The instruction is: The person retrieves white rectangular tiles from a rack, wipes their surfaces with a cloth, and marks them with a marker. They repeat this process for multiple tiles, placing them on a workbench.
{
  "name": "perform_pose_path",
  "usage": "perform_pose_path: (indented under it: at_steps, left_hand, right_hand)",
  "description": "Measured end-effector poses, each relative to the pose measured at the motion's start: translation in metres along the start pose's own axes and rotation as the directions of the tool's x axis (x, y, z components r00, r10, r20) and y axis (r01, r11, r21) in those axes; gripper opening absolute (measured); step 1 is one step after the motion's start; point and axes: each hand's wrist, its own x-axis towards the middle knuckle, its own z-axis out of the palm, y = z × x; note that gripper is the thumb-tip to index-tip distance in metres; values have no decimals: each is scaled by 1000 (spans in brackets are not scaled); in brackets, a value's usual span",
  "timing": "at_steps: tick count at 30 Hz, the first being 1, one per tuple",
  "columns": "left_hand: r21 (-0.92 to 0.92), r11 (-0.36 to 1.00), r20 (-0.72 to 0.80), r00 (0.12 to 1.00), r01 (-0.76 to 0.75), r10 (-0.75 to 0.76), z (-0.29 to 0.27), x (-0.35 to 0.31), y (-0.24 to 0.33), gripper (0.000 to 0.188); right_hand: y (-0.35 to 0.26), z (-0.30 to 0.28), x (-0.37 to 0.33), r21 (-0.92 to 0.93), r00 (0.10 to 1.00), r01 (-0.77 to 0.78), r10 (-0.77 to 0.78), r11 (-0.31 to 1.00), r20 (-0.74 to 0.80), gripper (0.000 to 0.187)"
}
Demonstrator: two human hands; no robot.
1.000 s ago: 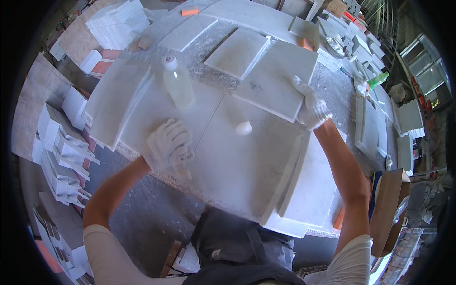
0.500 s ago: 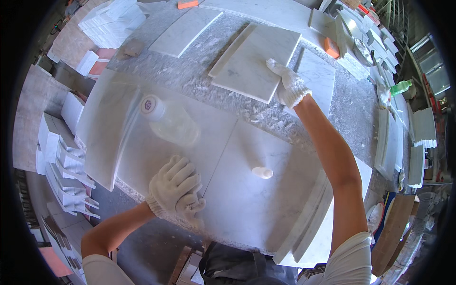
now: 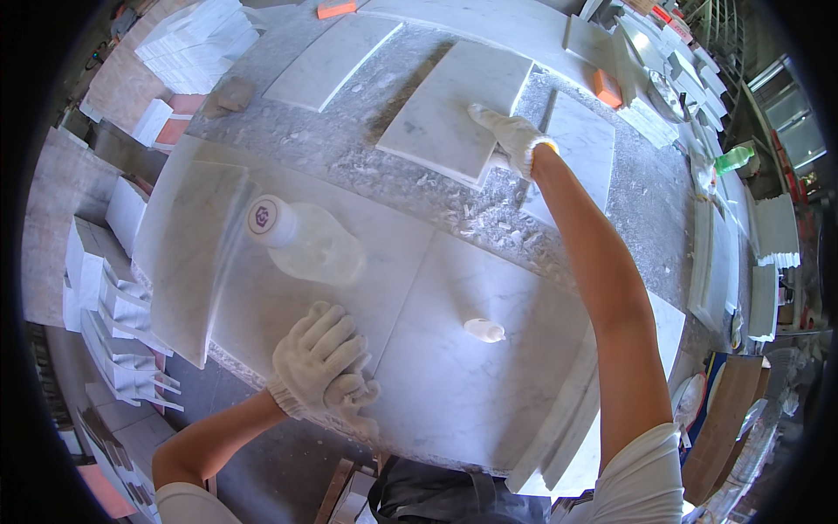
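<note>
My right hand (image 3: 515,140), in a white knit glove, grips a marble tile (image 3: 458,109) by its near right edge. Its thumb lies on top, and the other fingers are hidden at the edge. Another slab shows slightly under the tile's near edge. Also gloved, my left hand (image 3: 323,362) rests at the front edge of the near marble slabs (image 3: 476,393), fingers curled together; anything inside them is hidden. Beyond it a translucent bottle (image 3: 314,244) with a white cap lies tilted toward the left. A small white nozzle-shaped piece (image 3: 484,330) is on the slab to the right.
White chips and dust (image 3: 497,214) cover the grey tabletop around the tile. Flat slabs lie to its left (image 3: 336,61) and right (image 3: 576,144). An orange block (image 3: 608,89) sits at the back right. Stacked pale tiles (image 3: 196,48) stand at the far left.
My right hand has moved left with the marble tile, which now covers the strip of slab that showed along its left side. My left hand has stayed nearly in place.
</note>
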Motion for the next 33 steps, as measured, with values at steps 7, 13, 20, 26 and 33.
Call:
perform_pose_path:
  at_steps: [7, 13, 20, 26, 33]
  left_hand:
    - [75, 995, 21, 997, -70, 69, -2, -5, 0, 39]
    - [140, 989, 13, 999, -37, 35, -4, -11, 5, 35]
    - [248, 968, -37, 999, -27, 37, -1, -32, 8, 35]
    - [425, 905, 130, 989, 3, -65, 2, -42, 13, 42]
    - [520, 854, 71, 997, -8, -34, -1, -28, 42, 46]
  right_hand:
    - [-28, -18, -6, -985, 974, 98, -215, 141, 66, 55]
    - [-61, -58, -39, -967, 843, 247, -506, 61, 183, 45]
    - [18, -152, -195, -955, 623, 295, -761, 14, 182, 45]
    - [106, -187, -320, -964, 882, 147, -470, 223, 26, 64]
    - [153, -124, -418, -675, 748, 611, -580, 413, 323, 74]
